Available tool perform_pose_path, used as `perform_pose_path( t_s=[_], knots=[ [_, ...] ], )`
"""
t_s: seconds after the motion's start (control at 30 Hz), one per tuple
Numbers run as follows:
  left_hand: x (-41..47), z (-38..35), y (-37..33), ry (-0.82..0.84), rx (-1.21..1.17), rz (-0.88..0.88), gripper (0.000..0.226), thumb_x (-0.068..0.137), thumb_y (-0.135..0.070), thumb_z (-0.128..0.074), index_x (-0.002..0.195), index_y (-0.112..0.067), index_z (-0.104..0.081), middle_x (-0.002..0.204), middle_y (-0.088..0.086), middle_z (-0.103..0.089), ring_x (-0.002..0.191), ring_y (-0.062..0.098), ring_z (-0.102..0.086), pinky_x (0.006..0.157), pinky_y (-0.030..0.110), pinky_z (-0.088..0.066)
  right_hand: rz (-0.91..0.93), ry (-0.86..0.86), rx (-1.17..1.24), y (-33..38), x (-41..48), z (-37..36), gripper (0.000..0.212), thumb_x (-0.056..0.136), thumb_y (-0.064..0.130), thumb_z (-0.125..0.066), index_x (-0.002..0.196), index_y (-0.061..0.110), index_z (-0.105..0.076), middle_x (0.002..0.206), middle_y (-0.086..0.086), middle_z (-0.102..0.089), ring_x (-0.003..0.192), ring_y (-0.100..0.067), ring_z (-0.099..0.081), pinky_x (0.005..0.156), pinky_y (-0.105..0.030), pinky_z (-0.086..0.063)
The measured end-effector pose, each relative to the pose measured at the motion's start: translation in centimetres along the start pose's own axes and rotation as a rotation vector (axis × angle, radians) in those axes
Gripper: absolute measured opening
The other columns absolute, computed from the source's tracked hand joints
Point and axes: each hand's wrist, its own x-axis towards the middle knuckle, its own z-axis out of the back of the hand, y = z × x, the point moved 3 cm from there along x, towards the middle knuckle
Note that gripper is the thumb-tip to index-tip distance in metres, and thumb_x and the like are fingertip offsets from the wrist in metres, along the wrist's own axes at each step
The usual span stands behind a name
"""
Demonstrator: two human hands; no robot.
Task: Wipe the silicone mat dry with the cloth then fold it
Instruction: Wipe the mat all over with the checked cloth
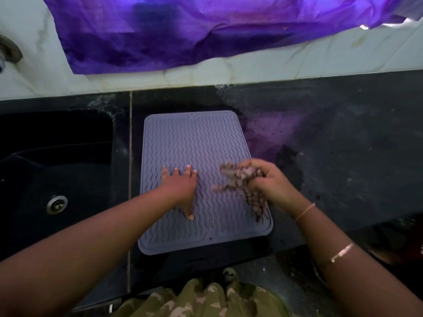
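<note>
A grey silicone mat (196,143) with wavy ridges lies flat on the black counter, its long side running away from me. My left hand (180,186) rests palm down on the mat's left half, fingers spread. My right hand (267,179) hovers over the mat's right edge, closed around a crumpled checked cloth (238,179). The cloth is blurred and part of it hangs down onto the mat's near right corner.
A black sink (55,170) with a metal drain (56,204) sits left of the mat. The black counter (343,145) stretches to the right. Behind it, purple sheeting (206,30) hangs over a white tiled wall. A metal tap fitting (9,51) shows at far left.
</note>
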Motion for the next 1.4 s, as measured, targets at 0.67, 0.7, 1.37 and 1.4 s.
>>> perform_pose_path(
  t_s=[0.67,0.7,1.37,1.4],
  knots=[
    [5.7,7.0,3.4,-0.300,-0.119,0.148,0.057,0.075,-0.037,-0.074,0.123,-0.017,-0.050,0.117,0.003,-0.055,0.108,0.023,-0.054,0.088,0.037,-0.046,-0.131,-0.346,-0.589,-2.5,17.0,-2.0,0.065,0.080,0.049,-0.059,0.131,0.013,-0.039,0.130,-0.019,-0.046,0.118,-0.039,-0.048,0.099,-0.044,-0.040],
    [6.2,7.4,3.5,-0.284,-0.094,0.159,0.074,0.069,-0.041,-0.079,0.129,-0.017,-0.044,0.127,0.004,-0.051,0.116,0.025,-0.051,0.092,0.039,-0.043,-0.138,-0.308,-0.723,-2.8,17.3,-2.8,0.070,0.080,0.053,-0.058,0.134,0.014,-0.036,0.133,-0.020,-0.043,0.120,-0.040,-0.045,0.100,-0.046,-0.039],
    [12.2,9.8,3.2,-0.102,0.377,0.006,0.087,0.090,-0.028,-0.055,0.149,-0.002,0.004,0.157,0.019,0.004,0.145,0.032,-0.006,0.117,0.047,-0.008,0.026,-0.081,-1.106,-3.6,23.4,0.4,0.057,0.080,0.014,-0.051,0.134,0.032,-0.043,0.136,-0.009,-0.044,0.122,-0.037,-0.042,0.099,-0.049,-0.037],
    [12.2,9.8,3.2,-0.097,0.374,-0.003,0.086,0.091,-0.028,-0.054,0.149,-0.001,0.004,0.157,0.019,0.004,0.145,0.032,-0.006,0.117,0.047,-0.008,0.047,-0.074,-1.105,-3.8,22.5,0.5,0.057,0.079,0.014,-0.051,0.132,0.032,-0.044,0.134,-0.008,-0.045,0.120,-0.036,-0.043,0.097,-0.047,-0.039]
  ],
)
